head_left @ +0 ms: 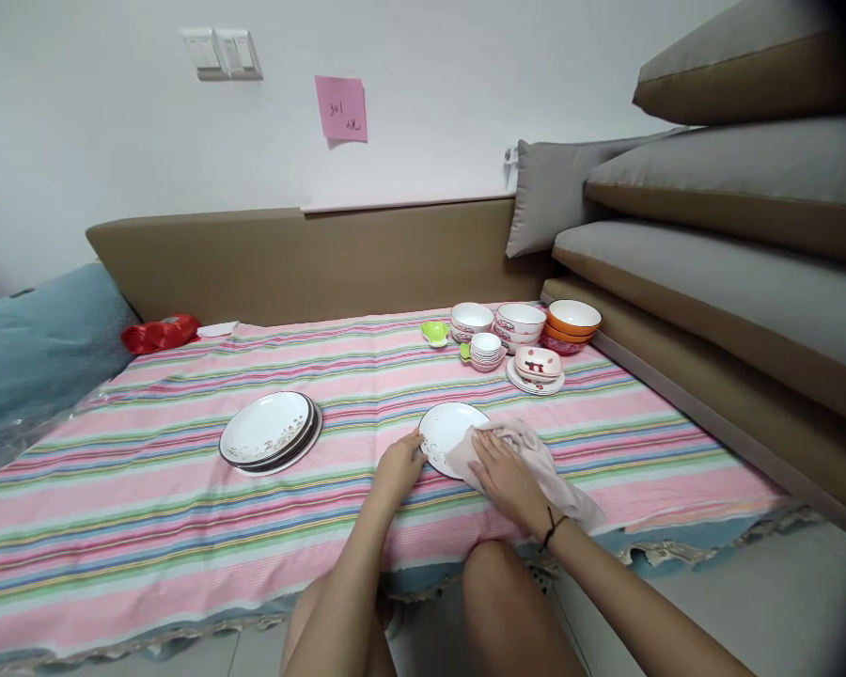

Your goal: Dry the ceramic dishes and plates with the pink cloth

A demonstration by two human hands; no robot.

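A white plate (447, 428) with a dark rim and a floral print lies on the striped cloth cover in front of me. My left hand (400, 465) grips its left rim, fingers curled at the edge. On the plate's right side, my right hand (499, 470) holds a pale pink cleaning cloth (536, 456) pressed against the surface, fingers fairly straight over it. Part of the plate is hidden by the cloth, whose loose end trails right. To the left stands a stack of similar plates (266, 428).
Behind the plate are stacked bowls (520, 320), orange bowls (573, 320), small white dishes (486, 348), a green dish (435, 333) and a square patterned dish (538, 363) on small plates. Grey cushions (719, 273) rise at right. A red package (161, 334) lies far left.
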